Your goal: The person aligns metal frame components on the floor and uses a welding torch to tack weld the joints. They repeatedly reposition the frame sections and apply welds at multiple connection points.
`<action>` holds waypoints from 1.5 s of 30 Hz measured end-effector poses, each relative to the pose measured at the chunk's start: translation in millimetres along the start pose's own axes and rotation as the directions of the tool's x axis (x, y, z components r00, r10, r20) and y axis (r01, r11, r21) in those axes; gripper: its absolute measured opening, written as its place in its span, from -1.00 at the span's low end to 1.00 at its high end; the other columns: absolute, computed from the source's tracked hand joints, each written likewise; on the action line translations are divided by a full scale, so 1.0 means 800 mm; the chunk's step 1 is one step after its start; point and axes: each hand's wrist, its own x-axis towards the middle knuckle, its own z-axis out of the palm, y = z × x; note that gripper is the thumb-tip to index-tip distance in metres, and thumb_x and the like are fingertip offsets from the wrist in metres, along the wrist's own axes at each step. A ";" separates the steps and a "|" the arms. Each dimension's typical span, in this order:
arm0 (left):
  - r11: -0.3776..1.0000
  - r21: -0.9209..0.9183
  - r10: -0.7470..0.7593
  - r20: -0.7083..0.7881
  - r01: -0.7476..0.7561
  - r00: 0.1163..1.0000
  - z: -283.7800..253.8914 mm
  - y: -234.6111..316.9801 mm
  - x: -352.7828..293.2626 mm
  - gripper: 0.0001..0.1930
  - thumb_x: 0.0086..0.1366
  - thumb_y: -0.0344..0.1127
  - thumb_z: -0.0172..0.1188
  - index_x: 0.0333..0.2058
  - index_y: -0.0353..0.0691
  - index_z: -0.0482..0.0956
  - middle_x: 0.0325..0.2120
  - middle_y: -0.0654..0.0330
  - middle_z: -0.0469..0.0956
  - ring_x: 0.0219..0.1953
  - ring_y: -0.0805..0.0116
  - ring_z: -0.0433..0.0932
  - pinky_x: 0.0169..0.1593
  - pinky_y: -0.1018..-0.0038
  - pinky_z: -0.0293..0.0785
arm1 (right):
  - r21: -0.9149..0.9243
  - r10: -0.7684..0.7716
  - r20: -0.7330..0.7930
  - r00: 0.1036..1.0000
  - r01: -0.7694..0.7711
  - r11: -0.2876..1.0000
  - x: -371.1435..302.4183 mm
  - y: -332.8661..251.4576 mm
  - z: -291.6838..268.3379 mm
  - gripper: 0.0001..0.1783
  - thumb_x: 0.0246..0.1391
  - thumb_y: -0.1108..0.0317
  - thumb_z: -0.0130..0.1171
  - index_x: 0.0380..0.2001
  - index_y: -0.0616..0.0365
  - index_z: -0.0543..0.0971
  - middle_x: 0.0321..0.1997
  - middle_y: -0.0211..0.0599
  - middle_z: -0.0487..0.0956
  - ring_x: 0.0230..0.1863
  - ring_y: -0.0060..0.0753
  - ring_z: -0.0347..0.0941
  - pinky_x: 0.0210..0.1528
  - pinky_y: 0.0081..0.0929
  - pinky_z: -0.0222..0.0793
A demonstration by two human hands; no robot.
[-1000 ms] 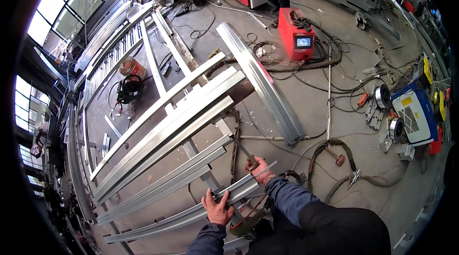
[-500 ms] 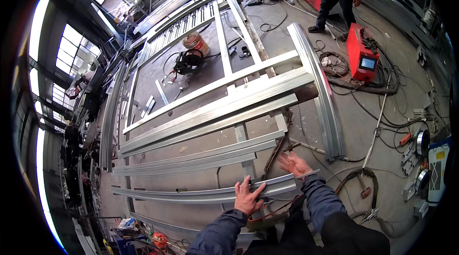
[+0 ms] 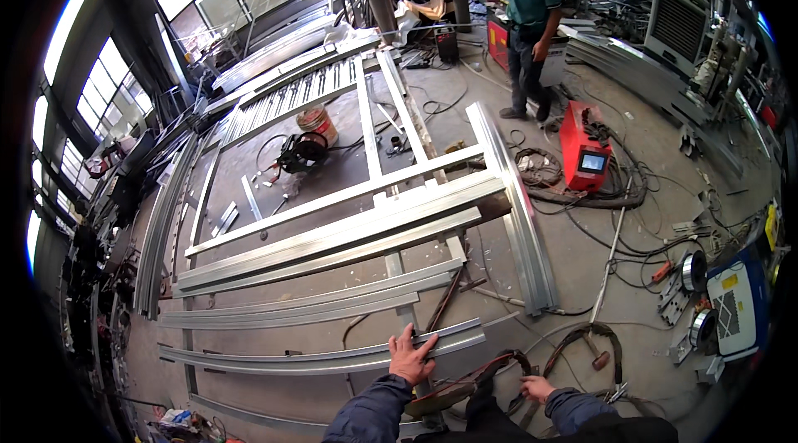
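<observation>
My left hand (image 3: 411, 357) lies on the near galvanized metal rail (image 3: 332, 362), close to its right end, with fingers spread. To the right and lower, my right hand (image 3: 538, 388) is curled beside a looped dark welding hose (image 3: 504, 362). Its fingers look closed, but what is in them is too small to make out. Beyond the near rail, more long silvery rails (image 3: 283, 312) lie side by side across a metal frame.
A person (image 3: 532, 19) stands at the far right, behind a red welding machine (image 3: 585, 148). A hammer (image 3: 600, 358) lies among cables on the right, near a blue-and-white machine (image 3: 740, 310). A bucket (image 3: 316, 123) stands inside the frame.
My right hand has left the rail's right end, moved down toward the hose and curled its fingers. My left hand stays on the rail. The view has tilted up, showing more of the person.
</observation>
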 end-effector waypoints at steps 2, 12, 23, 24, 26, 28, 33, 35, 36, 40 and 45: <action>0.999 -0.010 0.047 -0.004 -0.047 0.999 0.001 0.000 0.019 -0.13 0.08 0.02 0.48 0.43 0.50 0.46 0.54 -0.19 0.00 0.45 -0.19 0.22 0.51 -0.33 -0.05 | -0.029 -0.028 0.022 0.999 0.029 0.999 -0.022 0.049 -0.030 -0.51 0.32 0.38 0.23 0.29 0.13 0.64 -0.17 -0.30 0.76 -0.29 -0.45 0.67 -0.37 -0.41 0.54; 0.990 -0.116 0.074 -0.035 -0.078 0.997 -0.032 -0.007 -0.055 0.08 0.06 0.26 0.54 0.53 0.10 0.33 0.61 -0.37 -0.16 0.63 -0.38 -0.12 0.56 -0.38 -0.23 | -0.131 -0.014 0.031 0.999 0.018 0.991 -0.142 0.054 0.039 -0.42 0.44 0.25 0.14 0.46 0.12 0.51 -0.15 -0.33 0.67 -0.39 -0.48 0.44 -0.39 -0.38 0.34; 0.979 -0.122 -0.174 -0.073 0.165 0.982 -0.038 -0.115 -0.446 -0.12 0.34 -0.01 0.49 0.53 -0.06 0.30 0.56 -0.07 0.17 0.49 -0.29 0.22 0.52 0.03 0.26 | -0.479 -0.225 0.104 0.969 0.247 0.842 -0.196 0.116 0.177 -0.41 0.36 0.06 0.16 0.31 0.17 0.63 0.02 -0.24 0.78 -0.06 -0.26 0.70 -0.06 -0.30 0.59; 0.965 -0.153 -0.234 -0.134 0.213 0.963 -0.035 -0.140 -0.488 -0.16 0.34 0.01 0.47 0.50 -0.09 0.36 0.48 -0.15 0.29 0.44 -0.27 0.33 0.48 0.06 0.33 | -0.507 -0.244 0.120 0.962 0.271 0.818 -0.221 0.097 0.208 -0.42 0.36 0.06 0.16 0.30 0.17 0.63 0.02 -0.22 0.79 -0.03 -0.25 0.70 -0.02 -0.28 0.59; 0.886 -0.374 -0.350 -0.155 0.273 0.924 0.003 -0.191 -0.556 -0.13 0.28 0.06 0.47 0.49 -0.08 0.37 0.40 -0.18 0.43 0.37 -0.22 0.46 0.41 0.04 0.41 | -0.566 -0.310 0.129 0.942 0.327 0.757 -0.232 0.103 0.229 -0.46 0.42 0.08 0.16 0.34 0.08 0.61 -0.09 -0.45 0.75 -0.33 -0.53 0.58 -0.30 -0.39 0.50; 0.668 -0.672 -0.467 -0.044 0.320 0.883 0.040 -0.240 -0.583 0.02 0.18 0.15 0.51 0.55 0.01 0.28 0.41 -0.08 0.44 0.34 -0.18 0.50 0.36 -0.06 0.45 | -0.652 -0.435 0.141 0.889 0.414 0.635 -0.216 0.117 0.236 -0.45 0.42 -0.02 0.15 0.27 0.11 0.64 0.02 -0.25 0.77 -0.07 -0.23 0.69 0.03 -0.24 0.55; 0.820 -0.433 -0.407 0.017 0.374 0.913 0.055 -0.248 -0.623 -0.08 0.23 0.12 0.47 0.49 -0.06 0.35 0.33 -0.12 0.50 0.30 -0.18 0.53 0.34 -0.03 0.46 | -0.713 -0.616 0.192 0.764 0.540 0.447 -0.240 0.097 0.296 -0.39 0.40 -0.18 0.19 0.05 0.20 0.71 -0.02 0.02 0.74 0.03 0.13 0.66 0.07 -0.03 0.53; 0.807 -0.437 -0.398 0.093 0.396 0.913 0.051 -0.250 -0.619 -0.11 0.25 0.12 0.45 0.48 -0.07 0.37 0.32 -0.14 0.51 0.30 -0.18 0.53 0.34 -0.02 0.47 | -0.723 -0.582 0.233 0.779 0.539 0.432 -0.258 0.089 0.318 -0.39 0.39 -0.19 0.20 0.02 0.20 0.71 -0.03 0.02 0.74 0.02 0.12 0.66 0.06 -0.03 0.53; 0.804 -0.438 -0.390 0.121 0.402 0.913 0.048 -0.251 -0.615 -0.13 0.26 0.11 0.45 0.47 -0.08 0.39 0.32 -0.15 0.52 0.30 -0.18 0.54 0.34 -0.01 0.47 | -0.724 -0.601 0.253 0.758 0.560 0.402 -0.264 0.089 0.327 -0.39 0.37 -0.21 0.22 -0.05 0.21 0.69 -0.07 0.01 0.74 -0.02 0.11 0.66 0.02 -0.02 0.52; 0.790 -0.440 -0.357 0.234 0.426 0.904 0.033 -0.250 -0.607 -0.19 0.30 0.10 0.42 0.43 -0.12 0.43 0.29 -0.18 0.54 0.30 -0.17 0.55 0.35 0.02 0.47 | -0.752 -0.550 0.291 0.783 0.542 0.375 -0.281 0.097 0.346 -0.39 0.35 -0.24 0.24 -0.07 0.18 0.67 -0.13 -0.02 0.73 -0.05 0.10 0.66 -0.02 -0.02 0.51; 0.766 -0.425 -0.328 0.388 0.483 0.861 0.010 -0.243 -0.598 -0.27 0.36 0.08 0.38 0.39 -0.17 0.49 0.27 -0.22 0.57 0.29 -0.16 0.56 0.36 0.05 0.47 | -0.701 -0.561 0.369 0.741 0.618 0.355 -0.278 0.109 0.351 -0.42 0.35 -0.20 0.27 -0.10 0.20 0.66 -0.16 -0.03 0.69 -0.11 0.07 0.63 -0.06 -0.04 0.48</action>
